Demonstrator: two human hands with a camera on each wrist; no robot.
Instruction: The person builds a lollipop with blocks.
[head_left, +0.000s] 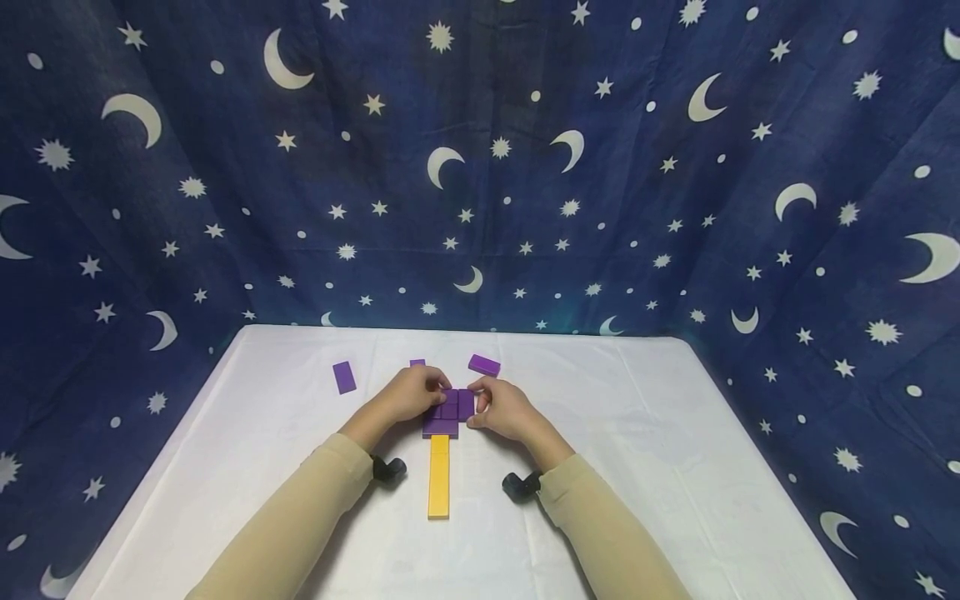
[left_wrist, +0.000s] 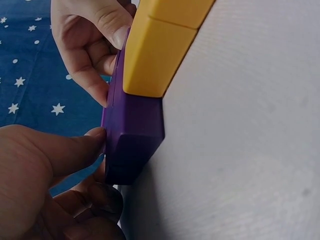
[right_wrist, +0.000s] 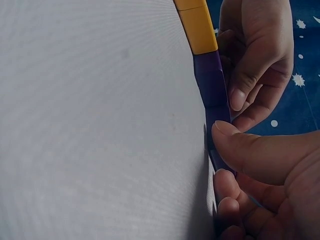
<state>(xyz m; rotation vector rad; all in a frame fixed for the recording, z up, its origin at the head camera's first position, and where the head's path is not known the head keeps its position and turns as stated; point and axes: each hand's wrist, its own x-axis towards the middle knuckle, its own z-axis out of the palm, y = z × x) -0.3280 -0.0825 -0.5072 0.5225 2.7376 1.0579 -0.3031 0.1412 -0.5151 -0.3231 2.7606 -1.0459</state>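
Purple blocks [head_left: 449, 411] lie side by side in a cluster on the white table, at the far end of a strip of yellow blocks [head_left: 439, 479]. My right hand [head_left: 508, 410] pinches the rightmost purple block [head_left: 466, 405] between thumb and fingers, against the cluster. On the other side, my left hand [head_left: 411, 394] grips a purple block at the cluster's left part, which it partly covers. In the left wrist view, its thumb [left_wrist: 82, 147] presses the edge of the purple blocks [left_wrist: 135, 117]. The right thumb [right_wrist: 240, 150] lies over a purple block in the right wrist view.
One loose purple block [head_left: 344, 377] lies to the left, another [head_left: 484, 365] beyond the right hand. A third [head_left: 417, 363] shows partly behind the left hand. A blue curtain [head_left: 480, 208] with moons and stars stands behind the white table [head_left: 637, 467].
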